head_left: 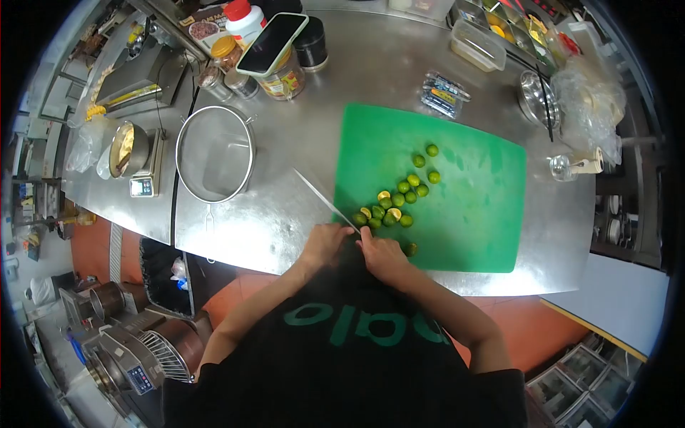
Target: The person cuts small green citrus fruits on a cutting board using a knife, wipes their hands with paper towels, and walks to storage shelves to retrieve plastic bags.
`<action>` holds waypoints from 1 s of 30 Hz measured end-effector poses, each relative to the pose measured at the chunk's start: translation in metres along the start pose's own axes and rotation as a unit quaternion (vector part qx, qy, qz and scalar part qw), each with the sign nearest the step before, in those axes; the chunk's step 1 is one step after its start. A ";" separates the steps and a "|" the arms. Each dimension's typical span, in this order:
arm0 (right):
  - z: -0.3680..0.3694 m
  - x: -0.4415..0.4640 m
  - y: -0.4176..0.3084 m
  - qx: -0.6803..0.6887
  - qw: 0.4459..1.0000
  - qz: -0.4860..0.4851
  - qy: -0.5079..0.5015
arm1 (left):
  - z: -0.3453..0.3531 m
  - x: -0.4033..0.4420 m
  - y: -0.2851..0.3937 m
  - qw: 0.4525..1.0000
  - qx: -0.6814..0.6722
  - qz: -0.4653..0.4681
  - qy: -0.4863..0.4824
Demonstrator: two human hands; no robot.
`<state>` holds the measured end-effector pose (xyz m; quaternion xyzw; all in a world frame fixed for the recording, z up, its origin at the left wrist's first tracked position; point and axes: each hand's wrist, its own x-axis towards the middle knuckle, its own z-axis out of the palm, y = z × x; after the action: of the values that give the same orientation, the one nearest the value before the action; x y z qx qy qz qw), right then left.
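Note:
A long-bladed knife is held in my right hand, its tip pointing away to the left past the edge of the green cutting board. My left hand is closed close beside the rear of the blade, and whatever its fingers pinch is too small to make out. Just ahead of both hands lies a cluster of small green limes, a few of them showing pale yellow cut faces. One lime sits apart near my right hand. Farther up the board rests another lime.
On the steel counter, a mesh strainer stands left of the board. A digital scale bears a metal bowl. Jars and a phone are at the back. Beyond the board lies a small packet; a glass stands right.

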<state>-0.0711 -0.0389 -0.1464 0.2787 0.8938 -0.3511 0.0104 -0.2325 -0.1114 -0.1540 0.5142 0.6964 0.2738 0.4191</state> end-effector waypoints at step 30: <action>-0.040 -0.070 0.009 0.041 0.995 0.033 0.085 | -0.042 -0.014 0.030 0.931 -0.214 -0.055 0.290</action>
<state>-0.0008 -0.0426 -0.1072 0.3372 0.8665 -0.3622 -0.0651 -0.2520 -0.1131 -0.1042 0.2715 0.7395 0.5305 0.3131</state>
